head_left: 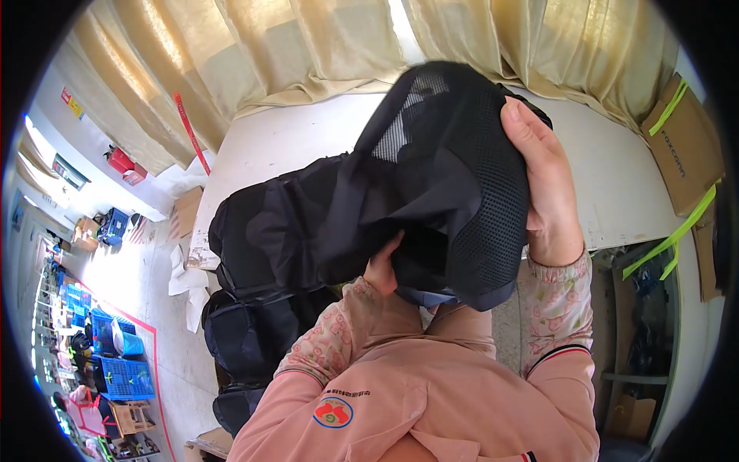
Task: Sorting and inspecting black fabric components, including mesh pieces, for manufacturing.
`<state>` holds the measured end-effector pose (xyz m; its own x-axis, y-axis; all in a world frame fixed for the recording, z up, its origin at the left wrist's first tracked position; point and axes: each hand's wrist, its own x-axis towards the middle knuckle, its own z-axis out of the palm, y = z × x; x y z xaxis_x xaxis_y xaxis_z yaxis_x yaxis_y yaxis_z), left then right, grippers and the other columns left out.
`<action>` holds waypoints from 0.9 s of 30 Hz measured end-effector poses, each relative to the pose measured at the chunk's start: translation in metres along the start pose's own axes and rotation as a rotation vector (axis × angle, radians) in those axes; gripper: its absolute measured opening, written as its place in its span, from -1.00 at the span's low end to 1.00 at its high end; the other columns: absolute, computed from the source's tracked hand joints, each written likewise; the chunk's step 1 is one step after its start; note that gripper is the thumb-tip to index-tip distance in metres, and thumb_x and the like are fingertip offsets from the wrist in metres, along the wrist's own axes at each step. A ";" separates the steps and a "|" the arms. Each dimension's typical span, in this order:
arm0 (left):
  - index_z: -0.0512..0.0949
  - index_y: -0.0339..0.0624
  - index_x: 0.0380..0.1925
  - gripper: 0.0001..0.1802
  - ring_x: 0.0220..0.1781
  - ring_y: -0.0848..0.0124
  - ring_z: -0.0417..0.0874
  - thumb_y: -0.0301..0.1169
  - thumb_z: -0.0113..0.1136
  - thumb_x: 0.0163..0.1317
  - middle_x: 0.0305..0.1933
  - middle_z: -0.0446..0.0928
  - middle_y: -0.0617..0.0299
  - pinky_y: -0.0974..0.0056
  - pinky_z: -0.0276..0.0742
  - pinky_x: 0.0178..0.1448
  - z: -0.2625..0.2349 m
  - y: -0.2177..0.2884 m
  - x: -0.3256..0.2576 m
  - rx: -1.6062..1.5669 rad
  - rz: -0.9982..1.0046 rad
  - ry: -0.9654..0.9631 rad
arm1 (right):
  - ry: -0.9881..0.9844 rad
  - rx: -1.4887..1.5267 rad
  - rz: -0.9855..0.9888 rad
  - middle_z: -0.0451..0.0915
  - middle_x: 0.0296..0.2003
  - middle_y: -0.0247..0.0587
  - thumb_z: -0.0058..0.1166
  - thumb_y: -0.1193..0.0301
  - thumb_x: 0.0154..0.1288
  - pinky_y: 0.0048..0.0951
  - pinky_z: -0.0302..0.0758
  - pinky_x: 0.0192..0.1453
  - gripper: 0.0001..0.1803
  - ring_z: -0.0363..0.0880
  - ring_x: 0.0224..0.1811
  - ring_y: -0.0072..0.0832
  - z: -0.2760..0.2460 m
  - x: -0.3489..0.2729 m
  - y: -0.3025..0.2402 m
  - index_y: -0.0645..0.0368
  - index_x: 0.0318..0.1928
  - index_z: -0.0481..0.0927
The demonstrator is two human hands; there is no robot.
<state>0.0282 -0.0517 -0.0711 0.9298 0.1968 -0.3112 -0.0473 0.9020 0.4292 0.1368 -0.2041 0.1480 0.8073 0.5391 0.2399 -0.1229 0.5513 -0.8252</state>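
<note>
- Sleeves of pink fabric with a floral inner cuff are coming in from the lower edge, both forearms raised toward the worktable (pixel 616 192).
- Left hand (pixel 382 267) is pushing up under the black mesh item (pixel 446 177); its fingers are disappearing into the fabric folds, so whether they are clenched or spread cannot be told.
- Right hand (pixel 548 192) is lying along the right side of the same mesh item, fingers wrapped over its upper edge and thumb side pressed flat against the netting, gripping it.
- Mesh item is being held up off the table between the two hands, above the chest, its netted panel facing the camera and solid dark cloth hanging from its left side.
- Stack of black bags (pixel 262 262) is sitting just left of the hands, spilling from the table's front-left corner down toward the floor.
- White worktable is running behind the held item, with cream curtains (pixel 308 46) hanging beyond it.
- Cardboard box (pixel 681 146) is leaning at the far right; blue crates (pixel 123 377) are standing on the floor at far left.
</note>
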 end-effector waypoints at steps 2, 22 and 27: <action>0.50 -0.26 0.05 -0.65 -0.11 0.34 0.61 -0.41 0.13 0.27 -0.17 0.60 0.22 0.22 0.56 0.08 -0.004 0.006 -0.007 0.073 -0.044 -0.148 | 0.002 -0.137 -0.058 0.61 -0.26 -0.40 -0.02 0.34 0.44 -0.63 0.49 -0.23 -0.78 0.55 -0.34 -0.67 -0.006 0.001 0.008 0.25 -0.12 0.54; 0.31 -0.34 0.26 -0.38 0.26 0.19 0.45 -0.26 0.17 0.28 0.25 0.43 0.08 0.18 0.29 0.37 -0.056 0.154 -0.064 0.723 0.084 -0.255 | 0.344 -1.112 -0.446 0.59 -0.42 -0.25 0.16 0.37 0.29 -0.52 0.44 -0.22 -0.79 0.52 -0.39 -0.53 -0.204 0.033 0.070 0.26 -0.19 0.55; 0.33 -0.36 0.25 -0.38 0.22 0.35 0.45 -0.40 0.26 0.21 0.21 0.45 0.18 0.25 0.31 0.32 -0.021 0.157 -0.080 1.097 -0.182 -0.325 | 0.141 -0.957 -0.414 0.48 -0.46 -0.51 0.11 0.38 0.35 -0.70 0.30 -0.31 -0.83 0.35 -0.44 -0.79 -0.139 0.035 0.026 0.22 -0.16 0.56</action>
<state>-0.0612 0.0822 0.0038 0.9477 -0.1533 -0.2798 0.2912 0.0577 0.9549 0.2416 -0.2592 0.0642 0.7496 0.3110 0.5843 0.6354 -0.0909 -0.7668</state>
